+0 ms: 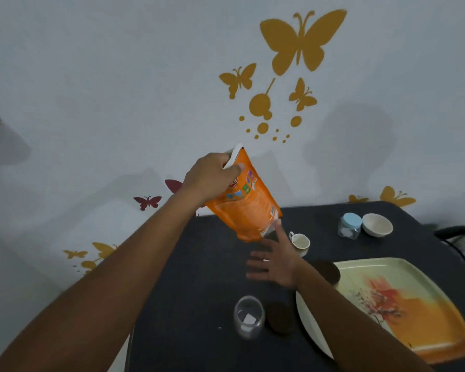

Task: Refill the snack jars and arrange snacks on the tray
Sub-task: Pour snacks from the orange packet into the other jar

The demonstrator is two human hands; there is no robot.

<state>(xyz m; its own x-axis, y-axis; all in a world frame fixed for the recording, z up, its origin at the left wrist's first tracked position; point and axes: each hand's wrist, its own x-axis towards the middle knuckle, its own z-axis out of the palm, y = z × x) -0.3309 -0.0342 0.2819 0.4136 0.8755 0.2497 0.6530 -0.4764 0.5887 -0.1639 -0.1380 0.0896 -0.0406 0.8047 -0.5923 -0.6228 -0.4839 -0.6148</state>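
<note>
My left hand (pixel 212 175) grips the top edge of an orange snack bag (pixel 249 208) and holds it up in the air above the dark table (pixel 199 277). My right hand (pixel 273 260) is spread open just under the bag's lower corner, fingers straight. A clear open jar (pixel 249 319) stands near the table's front, with a dark round lid (pixel 279 316) lying beside it on the right. A second dark-lidded jar (pixel 326 272) sits behind my right forearm. The yellow-orange flowered tray (pixel 403 299) lies at the right.
A white plate (pixel 310 326) lies between the lid and the tray. A small white cup (pixel 301 242), a blue-lidded jar (pixel 350 225) and a white bowl (pixel 377 224) stand toward the back right. The wall with butterfly stickers is right behind the table.
</note>
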